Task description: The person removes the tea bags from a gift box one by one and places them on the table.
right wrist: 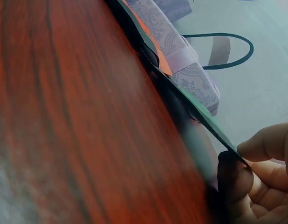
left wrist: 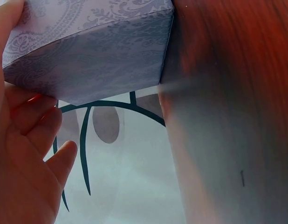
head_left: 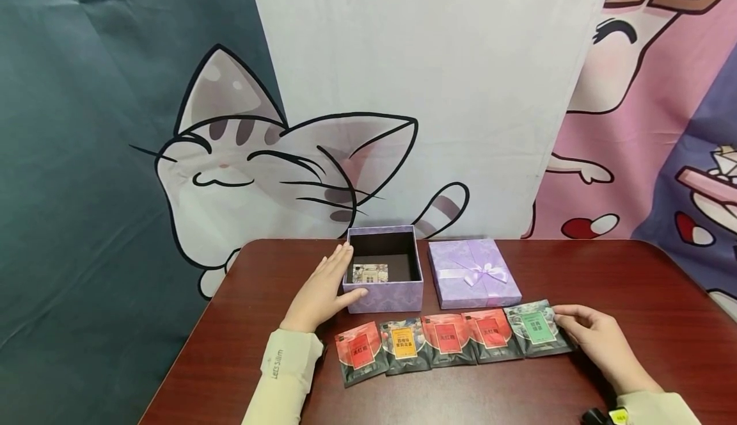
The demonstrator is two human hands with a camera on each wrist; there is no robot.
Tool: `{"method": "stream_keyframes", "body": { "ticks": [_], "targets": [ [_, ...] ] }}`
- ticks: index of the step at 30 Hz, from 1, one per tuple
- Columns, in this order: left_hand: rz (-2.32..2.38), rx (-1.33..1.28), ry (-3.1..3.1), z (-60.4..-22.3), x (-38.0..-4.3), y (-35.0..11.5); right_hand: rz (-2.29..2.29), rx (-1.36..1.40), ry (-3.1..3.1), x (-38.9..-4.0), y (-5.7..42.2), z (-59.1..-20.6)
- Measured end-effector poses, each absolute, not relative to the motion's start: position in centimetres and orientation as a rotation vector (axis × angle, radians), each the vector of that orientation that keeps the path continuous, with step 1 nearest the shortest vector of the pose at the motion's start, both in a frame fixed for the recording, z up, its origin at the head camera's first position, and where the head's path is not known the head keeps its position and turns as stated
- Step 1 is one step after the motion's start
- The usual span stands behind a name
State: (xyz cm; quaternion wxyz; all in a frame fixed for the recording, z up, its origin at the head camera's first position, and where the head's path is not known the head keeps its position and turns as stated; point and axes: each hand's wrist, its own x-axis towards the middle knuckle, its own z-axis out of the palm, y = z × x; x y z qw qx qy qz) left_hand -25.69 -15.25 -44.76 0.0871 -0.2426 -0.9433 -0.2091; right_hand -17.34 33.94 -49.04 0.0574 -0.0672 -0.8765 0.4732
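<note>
My left hand (head_left: 324, 289) lies along the left side of an open purple patterned box (head_left: 386, 298), thumb at its front face. In the left wrist view, the fingers (left wrist: 46, 126) reach around the box's side. My right hand (head_left: 601, 343) pinches the right edge of a green-labelled tea packet (head_left: 535, 329), the last on the right in a row. The right wrist view shows thumb and finger on that edge, slightly raised from the table. Left of it lie red-labelled packets (head_left: 492, 335) and a yellow-labelled packet (head_left: 405, 347). A small printed card (head_left: 370, 273) sits inside the box.
The purple lid (head_left: 451, 289) with ribbon and bow lies right of the box. Everything is on a dark red wooden table (head_left: 576, 271). Behind its back edge hangs a cartoon cat backdrop (head_left: 483, 92).
</note>
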Motion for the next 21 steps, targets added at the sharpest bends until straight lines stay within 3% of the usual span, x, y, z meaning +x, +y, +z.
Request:
{"method": "stream_keyframes", "body": {
  "ticks": [21],
  "targets": [
    [-0.617,-0.715,-2.830,-44.87,-25.86,-15.24,1.539,-0.171,-2.557,-17.21,33.65,-48.79]
  ]
}}
